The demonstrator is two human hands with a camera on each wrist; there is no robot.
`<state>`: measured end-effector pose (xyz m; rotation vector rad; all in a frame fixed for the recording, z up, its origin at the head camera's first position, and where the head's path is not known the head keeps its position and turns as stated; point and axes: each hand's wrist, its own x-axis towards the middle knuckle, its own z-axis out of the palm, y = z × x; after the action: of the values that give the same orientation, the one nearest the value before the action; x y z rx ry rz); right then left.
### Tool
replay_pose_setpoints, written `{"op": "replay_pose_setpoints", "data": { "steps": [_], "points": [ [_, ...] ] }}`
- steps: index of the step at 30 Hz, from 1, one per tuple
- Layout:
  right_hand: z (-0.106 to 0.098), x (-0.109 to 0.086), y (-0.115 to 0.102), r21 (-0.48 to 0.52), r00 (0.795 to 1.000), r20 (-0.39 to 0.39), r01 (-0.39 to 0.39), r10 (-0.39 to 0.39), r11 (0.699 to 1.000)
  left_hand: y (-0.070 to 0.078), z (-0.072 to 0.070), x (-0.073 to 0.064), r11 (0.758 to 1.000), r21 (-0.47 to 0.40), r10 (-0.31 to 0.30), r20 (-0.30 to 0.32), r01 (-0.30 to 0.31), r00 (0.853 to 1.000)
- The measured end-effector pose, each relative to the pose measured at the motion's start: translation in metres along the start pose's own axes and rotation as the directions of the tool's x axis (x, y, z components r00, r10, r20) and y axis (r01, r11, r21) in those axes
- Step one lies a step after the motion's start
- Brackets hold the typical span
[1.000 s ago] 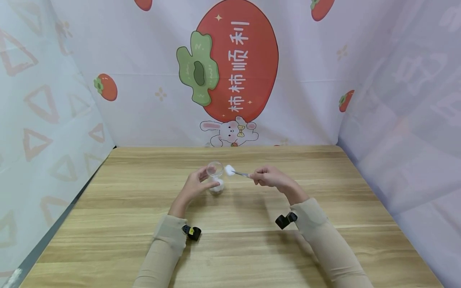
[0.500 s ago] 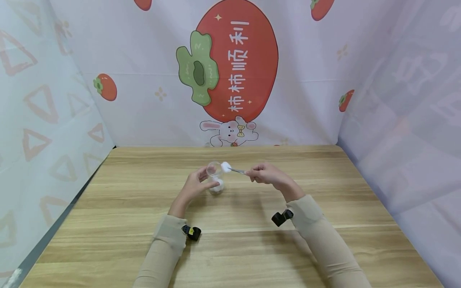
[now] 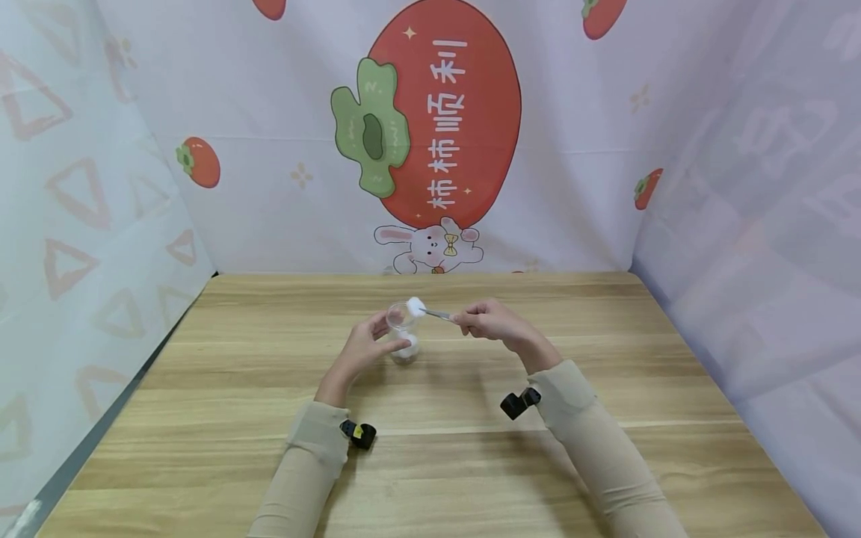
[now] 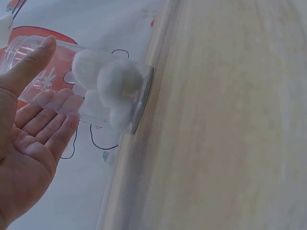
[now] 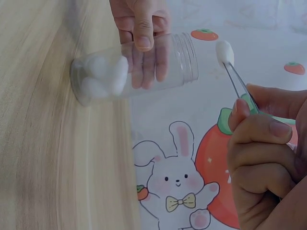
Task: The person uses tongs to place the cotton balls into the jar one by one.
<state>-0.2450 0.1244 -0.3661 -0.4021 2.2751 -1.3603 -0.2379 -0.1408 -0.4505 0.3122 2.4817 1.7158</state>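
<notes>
A clear, lidless jar [image 3: 402,325] stands upright on the wooden table. Several white cotton balls [image 4: 112,84] lie at its bottom. My left hand [image 3: 365,347] holds it from the left, thumb on the near side and fingers on the far side. With my right hand [image 3: 494,325] I pinch metal tweezers [image 3: 436,314] between thumb and fingers. Their tips grip another cotton ball [image 5: 224,52]. In the right wrist view, this ball is beyond the jar's open mouth [image 5: 191,57], with a gap between them.
The wooden table [image 3: 444,463] runs back to a white cloth backdrop [image 3: 269,217] printed with persimmons and a rabbit. Cloth also hangs at the left and right sides. Black wrist cameras [image 3: 363,435] sit on both sleeves.
My right hand has moved left and slightly away from me, bringing the tweezers and cotton ball from beside the jar to above its rim. My left hand and the jar have stayed in place.
</notes>
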Motion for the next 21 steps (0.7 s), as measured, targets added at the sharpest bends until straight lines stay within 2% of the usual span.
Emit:
{"op": "replay_pose_setpoints", "data": {
  "steps": [6, 14, 21],
  "points": [
    [0.002, 0.006, -0.002, -0.021, 0.999, -0.014, -0.029, 0.029, 0.999, -0.001, 0.000, 0.001, 1.000, 0.002, 0.007, 0.003, -0.007, 1.000],
    [0.004, 0.010, -0.003, -0.014, 0.999, -0.017, -0.038, 0.037, 0.999, 0.000, 0.002, 0.002, 1.000, -0.002, -0.012, -0.002, 0.012, 1.000],
    [0.006, 0.014, -0.002, -0.012, 0.998, -0.024, -0.054, 0.054, 0.998, 0.024, -0.001, -0.009, 1.000, 0.016, -0.021, 0.009, 0.021, 1.000]
  ]
}}
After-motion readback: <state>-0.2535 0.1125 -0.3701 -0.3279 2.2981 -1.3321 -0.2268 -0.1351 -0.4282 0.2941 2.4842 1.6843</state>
